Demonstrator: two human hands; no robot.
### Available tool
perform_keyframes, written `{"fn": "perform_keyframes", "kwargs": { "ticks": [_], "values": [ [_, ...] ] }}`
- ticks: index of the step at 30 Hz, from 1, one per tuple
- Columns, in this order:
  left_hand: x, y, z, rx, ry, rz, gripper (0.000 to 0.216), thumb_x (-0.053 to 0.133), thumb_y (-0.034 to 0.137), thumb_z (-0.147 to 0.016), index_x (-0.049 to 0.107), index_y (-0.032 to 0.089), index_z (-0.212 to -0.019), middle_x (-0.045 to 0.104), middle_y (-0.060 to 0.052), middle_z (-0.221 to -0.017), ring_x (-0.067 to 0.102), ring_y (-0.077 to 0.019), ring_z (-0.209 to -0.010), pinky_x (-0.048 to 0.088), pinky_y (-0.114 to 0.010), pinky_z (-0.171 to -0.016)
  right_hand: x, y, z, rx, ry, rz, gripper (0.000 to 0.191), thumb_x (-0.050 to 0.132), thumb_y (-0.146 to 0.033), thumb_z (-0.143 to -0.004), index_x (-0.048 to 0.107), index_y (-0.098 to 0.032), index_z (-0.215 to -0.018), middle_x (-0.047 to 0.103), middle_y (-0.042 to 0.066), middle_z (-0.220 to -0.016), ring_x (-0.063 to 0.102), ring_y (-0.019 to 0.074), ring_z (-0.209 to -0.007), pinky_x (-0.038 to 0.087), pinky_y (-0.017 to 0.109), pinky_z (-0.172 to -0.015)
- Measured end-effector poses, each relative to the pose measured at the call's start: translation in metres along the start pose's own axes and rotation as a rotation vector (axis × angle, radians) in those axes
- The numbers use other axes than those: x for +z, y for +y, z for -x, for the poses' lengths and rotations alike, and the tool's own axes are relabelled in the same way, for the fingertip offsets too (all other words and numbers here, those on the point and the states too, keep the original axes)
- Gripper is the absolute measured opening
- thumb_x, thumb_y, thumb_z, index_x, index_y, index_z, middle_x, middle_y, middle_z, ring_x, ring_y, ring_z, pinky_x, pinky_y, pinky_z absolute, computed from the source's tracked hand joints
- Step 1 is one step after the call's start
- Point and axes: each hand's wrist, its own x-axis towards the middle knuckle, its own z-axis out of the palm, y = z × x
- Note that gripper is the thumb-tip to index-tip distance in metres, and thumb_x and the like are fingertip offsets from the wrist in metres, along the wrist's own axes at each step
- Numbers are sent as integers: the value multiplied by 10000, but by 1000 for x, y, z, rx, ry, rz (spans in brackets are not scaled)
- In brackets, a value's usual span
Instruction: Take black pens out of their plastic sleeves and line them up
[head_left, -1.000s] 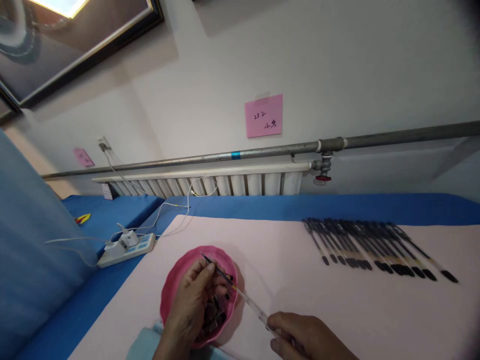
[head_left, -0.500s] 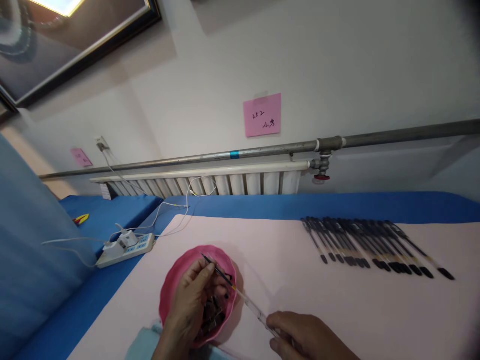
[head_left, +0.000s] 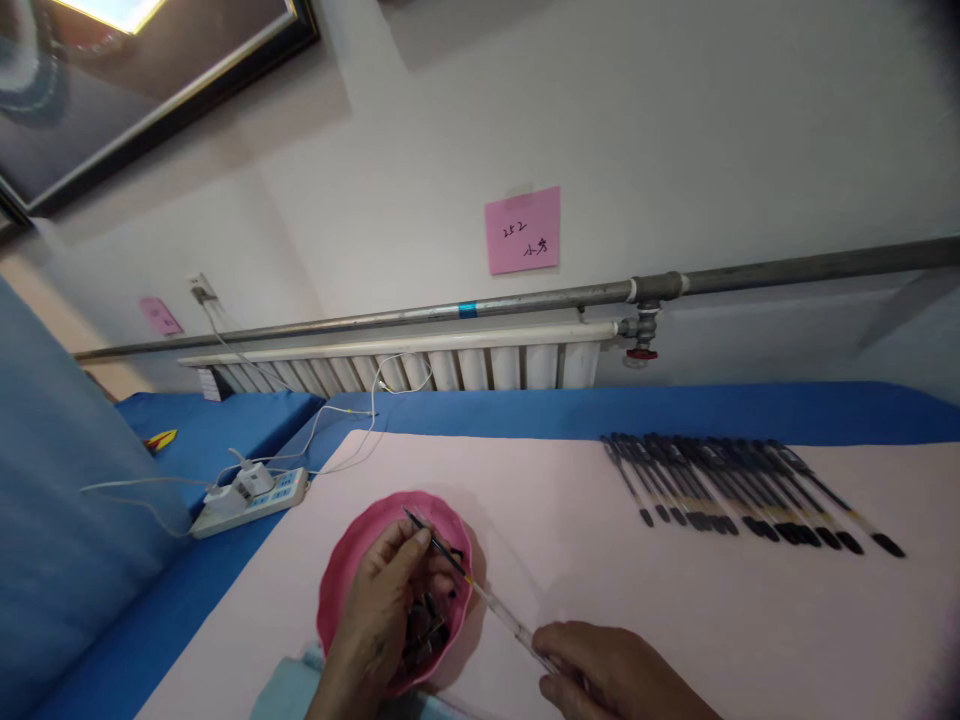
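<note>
A slim black pen refill [head_left: 442,552] with a yellow band slants across the pink bowl [head_left: 328,575]. Fingers of my left hand [head_left: 386,585] pinch it near its dark, pointed end. From the band it runs on into a clear pen barrel [head_left: 504,615], whose lower end my right hand [head_left: 600,665] grips. How far the refill sits inside the barrel I cannot tell. Small dark and clear pieces [head_left: 426,640] lie in the bowl under my left hand. To the right, several black pens [head_left: 720,480] rest side by side in a row, their thick black ends toward me.
Pink paper [head_left: 525,500] covers the blue table [head_left: 510,410]. At left lies a white power strip [head_left: 281,490] with plugs and trailing cables. A light-blue cloth [head_left: 289,685] is beside the bowl. Behind stand a radiator [head_left: 442,368] and a pipe with a red-handled valve [head_left: 642,354].
Both hands keep almost the same position on the refill and the barrel. The view has shifted very slightly.
</note>
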Motion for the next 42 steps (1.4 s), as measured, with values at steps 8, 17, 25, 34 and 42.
{"fn": "perform_keyframes", "kwargs": {
  "ticks": [8, 17, 25, 34, 42],
  "values": [
    [1, -2, 2, -7, -51, -46, 232, 713, 336, -660, 600, 157, -755, 675, -20, -674, 602, -112, -534, 477, -222, -529, 5, 7, -1, 15, -7, -28, 151, 457, -244, -816, 469, -214, -668, 527, -34, -621, 513, 131, -586, 323, 224, -533],
    [26, -25, 20, 59, -246, -353, 252, 660, 359, -703, 637, 170, -868, 606, -17, -683, 535, -123, -598, 408, -216, -552, -2, 15, -5, 31, 148, -233, 144, 468, -255, -831, 504, -216, -697, 506, -45, -645, 490, 122, -609, 345, 216, -557],
    [52, -60, 39, 267, -387, -1099, 177, 530, 117, -693, 651, 177, -807, 604, -68, -867, 550, -182, -794, 387, -276, -719, -20, 31, -11, 167, 378, -475, 147, 501, -306, -828, 533, -214, -719, 418, -76, -543, 443, 117, -526, 346, 227, -522],
    [53, -63, 34, 192, -414, -1060, 189, 490, 130, -727, 639, 159, -839, 645, -88, -853, 571, -203, -792, 388, -300, -715, -16, 31, -10, 152, 377, -553, 137, 517, -277, -827, 534, -207, -711, 427, -78, -524, 441, 105, -516, 349, 218, -512],
    [44, -51, 25, -107, -351, -210, 313, 738, 401, -602, 599, 146, -719, 588, 15, -600, 516, -92, -464, 377, -228, -506, -13, 12, -4, 171, 244, -708, 94, 477, -204, -803, 546, -204, -739, 460, -95, -456, 375, 62, -385, 309, 187, -420]
  ]
}}
